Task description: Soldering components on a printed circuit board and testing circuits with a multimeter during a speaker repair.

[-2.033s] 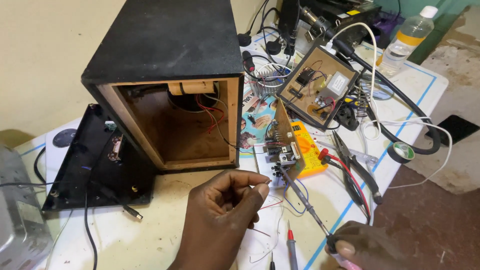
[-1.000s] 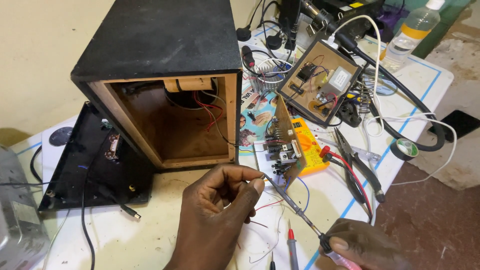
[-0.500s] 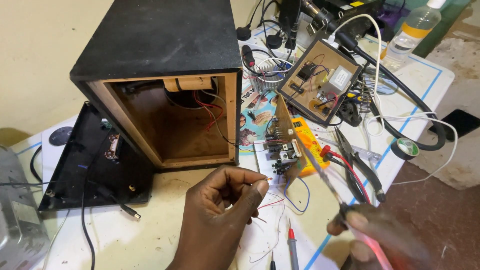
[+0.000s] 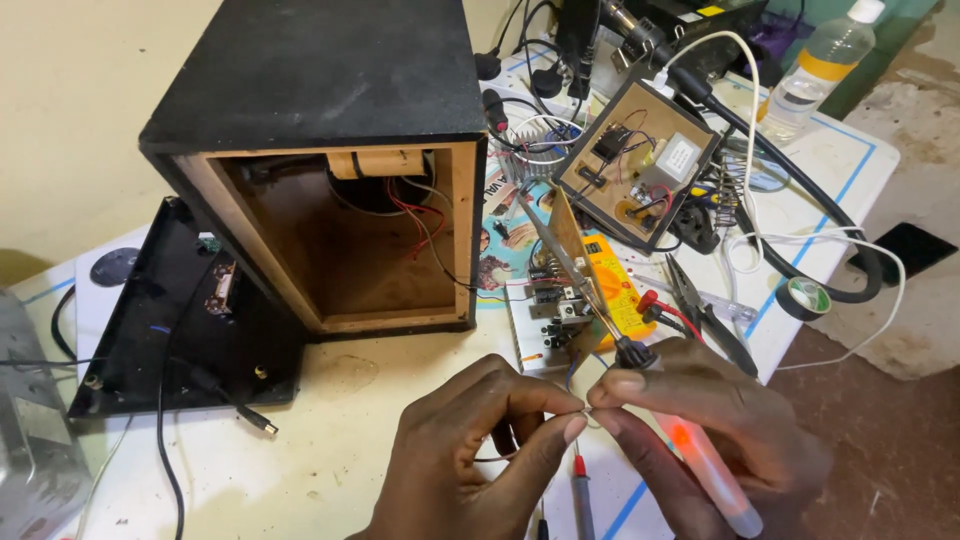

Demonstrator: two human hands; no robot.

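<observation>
1. Two bare hands meet low in the head view over a pale, scuffed table (image 4: pixel 340 440). At the far left lies a flat black back panel (image 4: pixel 170 330) with a thin black cable trailing off it.
2. Next stands a boxy speaker cabinet (image 4: pixel 320 110), rough black outside and bare brown wood inside, its open back facing the camera, with red and black wires hanging within.
3. The left hand (image 4: pixel 470 455) has thumb and forefinger narrowed to a pinch on a thin wire (image 4: pixel 583 410), whose small pale loop shows at the fingertips (image 4: pixel 572 428).
4. The right hand (image 4: pixel 700 420) touches that same wire with thumb and forefinger, so both pinches meet tip to tip; its other fingers wrap a screwdriver (image 4: pixel 590 290).
5. The screwdriver has a slim metal shaft, a black collar and a clear plastic handle glowing orange-red. Its long axis runs diagonally: the tip points up and left, towards the cabinet, and the handle end points down and right, past the palm.
6. Under the shaft sit a white breadboard (image 4: pixel 535 335) and a yellow multimeter (image 4: pixel 615 280).
7. Farther right lie a wooden board with components (image 4: pixel 640 165), black pliers (image 4: pixel 705 310), a roll of tape (image 4: pixel 805 297) and a clear plastic bottle (image 4: pixel 820 70).
</observation>
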